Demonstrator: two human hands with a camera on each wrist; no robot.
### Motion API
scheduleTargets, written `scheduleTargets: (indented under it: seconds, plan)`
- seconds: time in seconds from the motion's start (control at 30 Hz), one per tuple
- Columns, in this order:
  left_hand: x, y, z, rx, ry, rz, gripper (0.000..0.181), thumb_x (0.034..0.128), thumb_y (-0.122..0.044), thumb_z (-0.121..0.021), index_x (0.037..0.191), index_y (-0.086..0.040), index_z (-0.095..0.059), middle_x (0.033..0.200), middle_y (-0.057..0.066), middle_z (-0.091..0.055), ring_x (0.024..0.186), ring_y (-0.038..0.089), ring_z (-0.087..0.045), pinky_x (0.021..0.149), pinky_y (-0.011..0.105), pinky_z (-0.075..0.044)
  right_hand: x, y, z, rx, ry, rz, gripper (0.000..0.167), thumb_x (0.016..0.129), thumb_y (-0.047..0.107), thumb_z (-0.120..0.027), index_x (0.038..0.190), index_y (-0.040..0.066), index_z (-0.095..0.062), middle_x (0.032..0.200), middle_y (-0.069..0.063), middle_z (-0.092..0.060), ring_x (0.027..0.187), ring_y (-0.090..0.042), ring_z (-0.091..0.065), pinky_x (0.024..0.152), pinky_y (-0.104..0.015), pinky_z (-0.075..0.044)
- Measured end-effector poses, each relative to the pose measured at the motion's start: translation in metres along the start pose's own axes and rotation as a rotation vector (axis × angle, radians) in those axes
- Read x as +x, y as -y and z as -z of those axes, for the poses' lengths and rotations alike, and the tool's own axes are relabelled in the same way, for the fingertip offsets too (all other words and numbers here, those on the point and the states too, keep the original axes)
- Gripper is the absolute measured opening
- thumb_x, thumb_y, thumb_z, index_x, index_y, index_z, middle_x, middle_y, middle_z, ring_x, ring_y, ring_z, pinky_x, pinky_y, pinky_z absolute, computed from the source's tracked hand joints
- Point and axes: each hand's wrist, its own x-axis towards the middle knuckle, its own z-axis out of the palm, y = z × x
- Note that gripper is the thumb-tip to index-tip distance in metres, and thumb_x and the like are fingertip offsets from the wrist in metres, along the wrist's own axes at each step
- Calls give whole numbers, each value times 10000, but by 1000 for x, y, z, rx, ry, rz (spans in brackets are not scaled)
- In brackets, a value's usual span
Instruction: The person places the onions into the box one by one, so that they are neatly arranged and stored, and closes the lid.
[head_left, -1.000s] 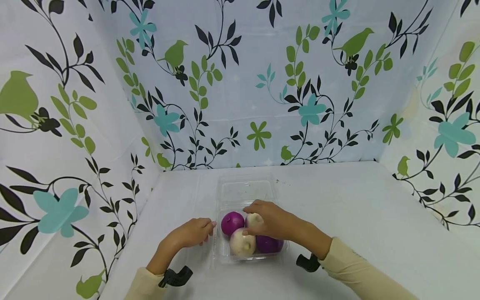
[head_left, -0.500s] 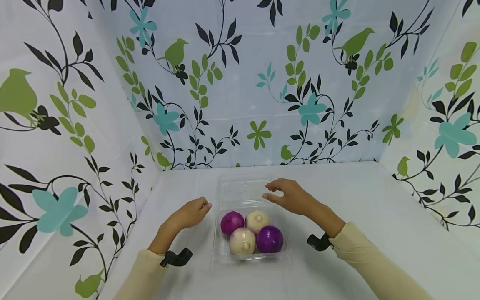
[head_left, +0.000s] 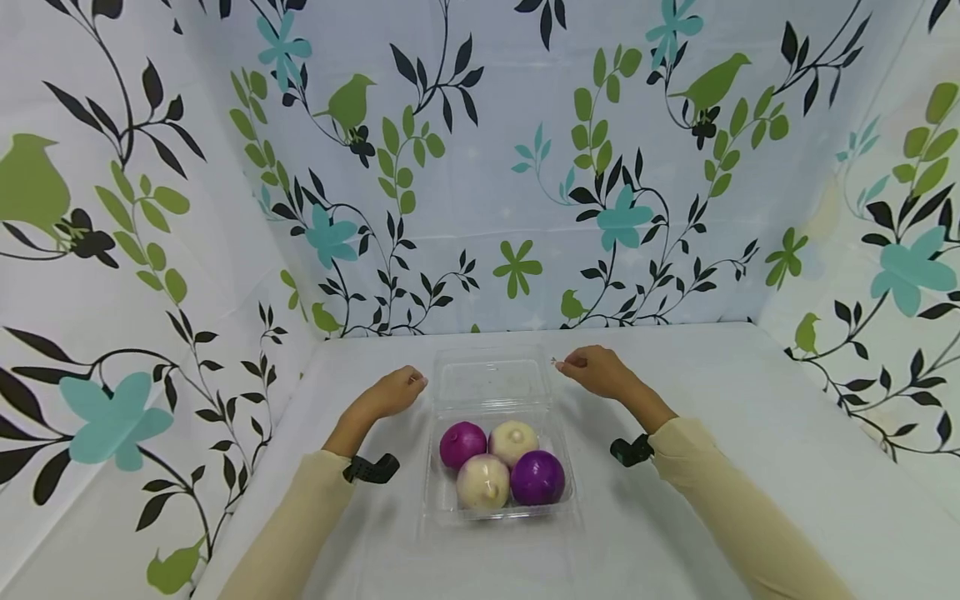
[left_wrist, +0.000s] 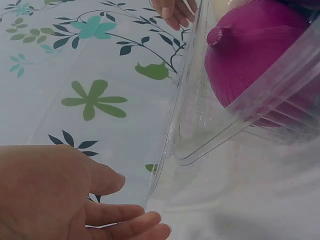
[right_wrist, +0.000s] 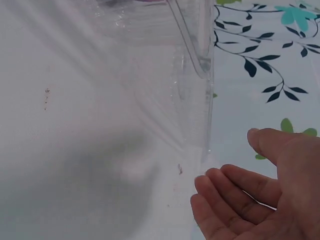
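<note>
A clear plastic clamshell box (head_left: 442, 500) stands on the table with its lid (head_left: 491, 379) folded back, away from me. Inside sit two purple onions (head_left: 537, 477) and two white onions (head_left: 483, 482), fitted close together. My left hand (head_left: 393, 392) is beside the lid's left edge, fingers loosely extended and holding nothing. Across from it, my right hand (head_left: 596, 371) is by the lid's right edge, fingers slightly bent and thumb apart. In the right wrist view that hand (right_wrist: 255, 195) is empty; whether its fingertips touch the plastic I cannot tell.
A white cloth covers the table (head_left: 697, 392). Patterned curtains (head_left: 480, 167) with leaves and birds rise at the back and both sides. Small brown specks (right_wrist: 180, 170) lie on the cloth near the right hand. A black wrist mount (head_left: 372, 469) hangs from each forearm.
My right hand has left the onions and moved away to the lid's right side. My left hand has moved forward from the box's left side to beside the lid.
</note>
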Motion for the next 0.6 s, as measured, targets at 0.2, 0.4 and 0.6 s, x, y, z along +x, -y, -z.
scheduleTargets:
  seconds: [0.2,0.4,0.6]
  plan:
    - [19,2,-2,-107,60,38,436,1124,-185,-416,1367,160,-526,1303,307,-640,1181,409,-663,1011,523,-536,13,-12,-12,94,103,-96,465,1087,342,-579,1276,-69,-689,1181,-224,-739,1058,-329,-730,903,-473,-580]
    - [33,6,-7,-237,86,106,440,1129,-188,-407,1404,138,-515,1342,290,-647,1206,398,-668,1034,512,-534,17,-17,-25,155,108,-132,444,1103,289,-552,1326,-82,-652,1141,-209,-748,1015,-297,-734,872,-419,-583]
    - [35,11,-11,-288,65,137,398,1124,-179,-461,1406,86,-550,1342,251,-659,1198,364,-669,1047,511,-522,17,-14,-32,287,88,-122,444,1114,236,-532,1403,-97,-588,1290,-241,-700,1125,-328,-719,930,-414,-596]
